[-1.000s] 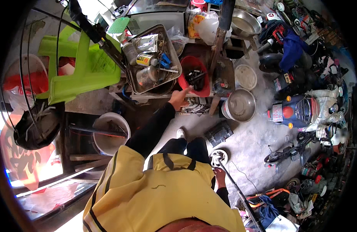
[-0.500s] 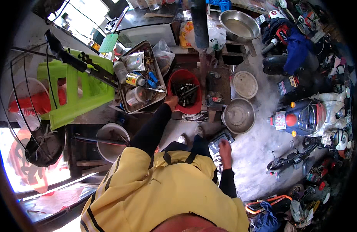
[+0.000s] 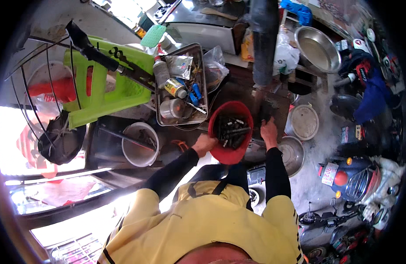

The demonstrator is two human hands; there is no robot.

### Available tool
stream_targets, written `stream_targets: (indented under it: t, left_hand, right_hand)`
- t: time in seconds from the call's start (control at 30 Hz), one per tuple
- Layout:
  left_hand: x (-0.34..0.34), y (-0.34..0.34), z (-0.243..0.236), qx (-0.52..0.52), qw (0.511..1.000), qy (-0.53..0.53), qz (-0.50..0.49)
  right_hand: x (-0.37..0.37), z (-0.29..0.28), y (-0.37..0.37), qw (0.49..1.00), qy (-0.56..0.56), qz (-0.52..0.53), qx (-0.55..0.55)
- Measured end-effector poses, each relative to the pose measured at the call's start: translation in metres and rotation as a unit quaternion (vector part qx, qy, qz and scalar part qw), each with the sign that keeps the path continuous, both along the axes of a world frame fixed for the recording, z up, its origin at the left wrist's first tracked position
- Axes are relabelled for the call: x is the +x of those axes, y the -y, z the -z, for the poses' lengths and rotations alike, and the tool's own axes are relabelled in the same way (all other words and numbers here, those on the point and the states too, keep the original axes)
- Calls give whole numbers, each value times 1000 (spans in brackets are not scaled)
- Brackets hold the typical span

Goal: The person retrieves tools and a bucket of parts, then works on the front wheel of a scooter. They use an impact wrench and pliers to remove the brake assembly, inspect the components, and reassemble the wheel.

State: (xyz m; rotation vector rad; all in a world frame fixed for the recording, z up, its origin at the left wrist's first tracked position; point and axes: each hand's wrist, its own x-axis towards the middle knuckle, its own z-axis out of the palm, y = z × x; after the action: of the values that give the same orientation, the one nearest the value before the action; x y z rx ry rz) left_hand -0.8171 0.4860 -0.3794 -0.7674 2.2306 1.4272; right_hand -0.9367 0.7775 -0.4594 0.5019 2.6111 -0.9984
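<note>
My left hand (image 3: 204, 144) is closed on the near left rim of a red plastic bucket (image 3: 220, 152), which leans toward me. Dark, short metal pieces (image 3: 233, 131), some like bolts or sockets, fill it; their exact kind is unclear. Just right of the bucket, apart from its rim, my right hand (image 3: 269, 133) reaches forward over the dark bench, fingers partly stretched and seemingly holding nothing. Left of the bucket lies a metal tray (image 3: 185, 121) with a spray bottle (image 3: 161, 72), a labelled can (image 3: 175, 88), a clear jar (image 3: 171, 108) and blue-handled tools (image 3: 195, 91).
A dark upright post (image 3: 262, 48) stands beyond the bucket. A white bucket (image 3: 141, 145) and a green plastic stool (image 3: 110, 105) are at left. Metal basins (image 3: 318, 49), a lidded pail (image 3: 303, 121) and a parked scooter (image 3: 352, 178) are at right.
The red bucket has come nearer to me and tilted, with my left hand on its rim. My right hand has risen from my side to beside the bucket. The view has shifted.
</note>
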Motion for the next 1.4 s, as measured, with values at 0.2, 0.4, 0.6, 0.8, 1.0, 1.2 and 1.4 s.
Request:
stream_targets:
  t: [0.2, 0.4, 0.6, 0.8, 1.0, 1.2, 1.4]
  left_hand:
    - [83, 4, -11, 60, 992, 105, -22]
    - [201, 15, 7, 122, 979, 105, -128]
    - [348, 22, 22, 100, 919, 145, -352]
    - [518, 26, 67, 232, 735, -39, -636]
    - [655, 33, 74, 201, 642, 30, -739]
    - [714, 32, 163, 227, 486, -18, -844]
    - [694, 2, 233, 259, 260, -73, -927]
  right_hand:
    - [-37, 46, -9, 997, -59, 42, -37]
    - [-73, 106, -42, 987, -56, -7, -149]
    - [6, -9, -40, 976, -117, -100, -156]
    - [118, 0, -70, 963, -145, 70, -216]
    - [217, -21, 4, 908, 34, 35, -415]
    - [275, 49, 67, 931, 38, 69, -356]
    - [270, 141, 170, 957, 213, -169, -99]
